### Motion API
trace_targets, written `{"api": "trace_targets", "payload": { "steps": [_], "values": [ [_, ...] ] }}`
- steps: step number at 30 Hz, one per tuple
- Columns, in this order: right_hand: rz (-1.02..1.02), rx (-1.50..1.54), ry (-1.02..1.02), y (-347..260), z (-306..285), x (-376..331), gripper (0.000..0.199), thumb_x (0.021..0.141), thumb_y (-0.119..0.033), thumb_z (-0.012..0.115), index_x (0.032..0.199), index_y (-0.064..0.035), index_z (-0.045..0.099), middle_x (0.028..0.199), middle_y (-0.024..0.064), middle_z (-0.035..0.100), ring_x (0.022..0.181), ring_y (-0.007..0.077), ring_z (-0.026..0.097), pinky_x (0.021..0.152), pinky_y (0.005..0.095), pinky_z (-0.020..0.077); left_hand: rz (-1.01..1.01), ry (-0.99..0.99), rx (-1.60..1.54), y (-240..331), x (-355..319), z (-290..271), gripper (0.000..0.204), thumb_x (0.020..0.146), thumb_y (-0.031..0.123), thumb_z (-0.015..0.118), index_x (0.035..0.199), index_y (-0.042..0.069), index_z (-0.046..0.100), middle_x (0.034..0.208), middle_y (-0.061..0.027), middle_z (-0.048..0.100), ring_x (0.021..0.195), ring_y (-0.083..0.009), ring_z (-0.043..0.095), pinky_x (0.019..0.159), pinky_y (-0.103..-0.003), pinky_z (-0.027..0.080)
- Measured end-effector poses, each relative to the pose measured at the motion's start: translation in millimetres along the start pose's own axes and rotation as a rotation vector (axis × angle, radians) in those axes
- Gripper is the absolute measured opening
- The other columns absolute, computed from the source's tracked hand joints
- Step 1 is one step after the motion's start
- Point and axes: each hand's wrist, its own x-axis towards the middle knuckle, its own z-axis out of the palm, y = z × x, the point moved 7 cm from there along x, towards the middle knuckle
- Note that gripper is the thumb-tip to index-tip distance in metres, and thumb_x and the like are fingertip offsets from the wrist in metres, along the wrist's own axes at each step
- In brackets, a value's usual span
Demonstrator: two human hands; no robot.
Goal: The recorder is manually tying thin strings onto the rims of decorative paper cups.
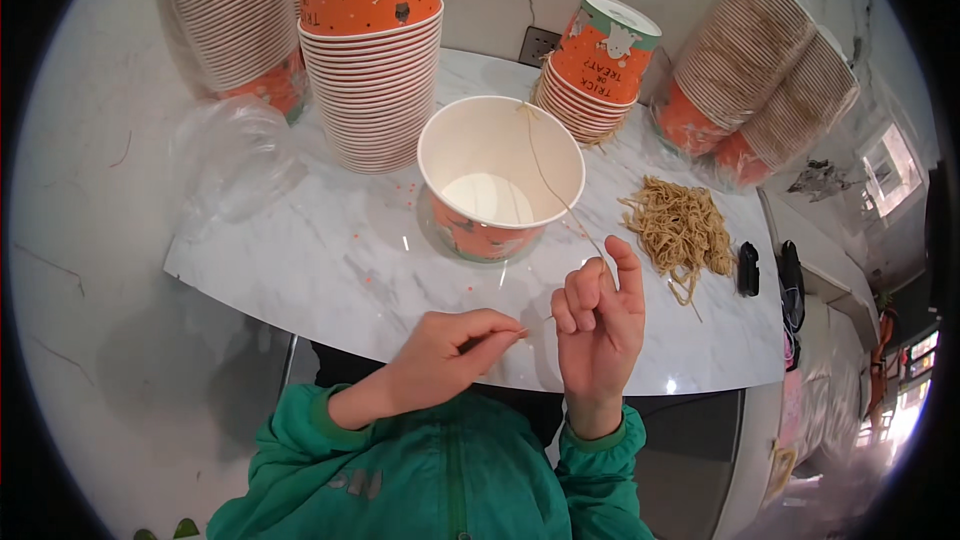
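Note:
An orange paper bucket [482, 240] with a white inside stands open side up before me. A thin tan cord [541, 168] is fixed at its far rim and runs across the opening to my right hand [600, 325]. That hand is raised, its fingers curled on the cord and the index finger bent upward. Lower and to the left, my left hand [445, 358] is closed in a pinch, thumb against forefinger. A bit of thin strand shows between the two hands, apparently the same cord; its end at the left fingertips is too small to make out.
Tall stacks of nested buckets [372, 90] stand at the back left, a shorter upside-down stack [590, 80] behind the bucket. Bagged stacks [735, 65] lean at the far right. Right of my hands lie a tan cord heap [682, 225] and a small black object [748, 269]. Crumpled plastic [240, 160] lies left.

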Motion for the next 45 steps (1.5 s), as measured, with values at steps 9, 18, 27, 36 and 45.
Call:
{"api": "trace_targets", "payload": {
  "steps": [9,18,27,36,45],
  "values": [
    [0.034,-0.437,0.111,17.9,-14.8,-0.9,0.035,0.108,-0.006,0.050,0.141,-0.0002,0.042,0.106,0.0135,0.067,0.088,0.0216,0.068,0.087,0.0352,0.0564,0.200,0.204,0.384,24.3,-17.4,-47.5,0.005,0.094,-0.001,0.069,0.098,-0.001,0.072,0.076,-0.0055,0.063,0.064,-0.0117,0.057,0.056,-0.028,0.043],
    [-0.344,-1.340,-0.296,17.4,61.0,-36.4,0.045,0.082,0.011,0.066,0.126,0.0015,0.065,0.121,0.0224,0.066,0.081,0.0346,0.069,0.071,0.0354,0.0580,0.556,0.156,0.849,62.5,-13.5,-32.3,0.016,0.079,-0.002,0.074,0.094,0.002,0.070,0.077,-0.0084,0.061,0.064,-0.0267,0.062,0.054,-0.037,0.049],
    [-0.339,-1.341,-0.274,20.5,60.2,-26.8,0.018,0.090,0.005,0.072,0.107,-0.0006,0.067,0.079,0.0106,0.059,0.061,0.0223,0.058,0.053,0.0319,0.0454,0.637,0.116,0.915,76.8,-2.3,-41.4,0.017,0.075,-0.001,0.075,0.091,0.003,0.070,0.079,-0.0078,0.062,0.067,-0.0266,0.063,0.057,-0.037,0.051],
    [-0.121,-1.093,-0.015,24.0,27.2,-20.6,0.011,0.093,0.001,0.072,0.103,-0.0004,0.068,0.061,-0.0029,0.051,0.054,0.0019,0.042,0.050,0.0218,0.0335,0.633,0.388,0.892,91.2,-1.1,-81.7,0.025,0.073,-0.006,0.076,0.096,0.002,0.071,0.086,-0.0099,0.065,0.073,-0.0260,0.064,0.061,-0.036,0.051],
    [-0.249,-1.053,0.050,21.6,27.3,-12.2,0.009,0.094,0.001,0.071,0.101,0.0001,0.067,0.057,-0.0058,0.044,0.054,0.0003,0.037,0.050,0.0210,0.0274,0.875,0.244,1.104,94.7,41.4,-79.5,0.031,0.074,0.002,0.077,0.104,0.005,0.071,0.098,-0.0086,0.067,0.096,-0.0307,0.063,0.090,-0.043,0.048]
  ]
}}
